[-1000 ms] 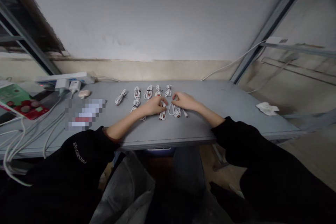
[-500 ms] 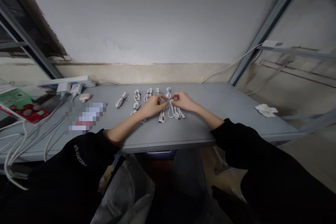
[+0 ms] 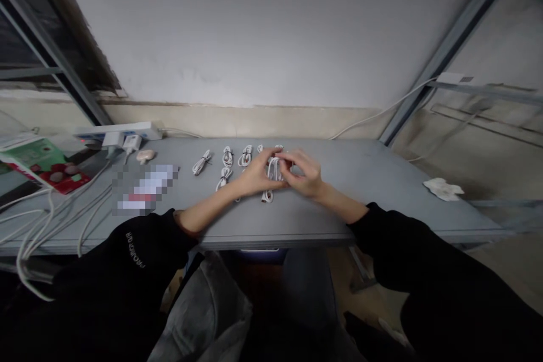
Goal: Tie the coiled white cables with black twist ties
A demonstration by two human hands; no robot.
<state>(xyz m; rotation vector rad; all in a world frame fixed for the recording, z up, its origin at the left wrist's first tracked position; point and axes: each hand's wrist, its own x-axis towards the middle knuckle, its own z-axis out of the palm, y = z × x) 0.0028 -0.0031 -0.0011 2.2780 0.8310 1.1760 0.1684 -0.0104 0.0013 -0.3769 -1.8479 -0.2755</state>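
Note:
Between my hands is a looped white cable (image 3: 274,168), partly hidden by the fingers. My left hand (image 3: 258,174) curves round its left side, with thumb and fingers on the loops. From the right, my right hand (image 3: 303,174) closes its fingertips at the same cable. Several white cables, coiled and bound with dark ties, lie around on the grey table: one (image 3: 201,163) at the left of the group, one (image 3: 228,156) behind, another (image 3: 224,179) nearer. A further coil (image 3: 267,196) shows just in front of my hands.
On the left are a power strip (image 3: 146,130) with plugs, a small pale adapter (image 3: 145,155), a blurred-out flat item (image 3: 148,186), a green and red box (image 3: 46,164) and loose white cables (image 3: 42,226). A crumpled tissue (image 3: 443,189) lies right. The table's front edge (image 3: 275,237) is near.
My hands have come together round the looped cable, which is now off its former spot at the right. The whole view has shifted slightly.

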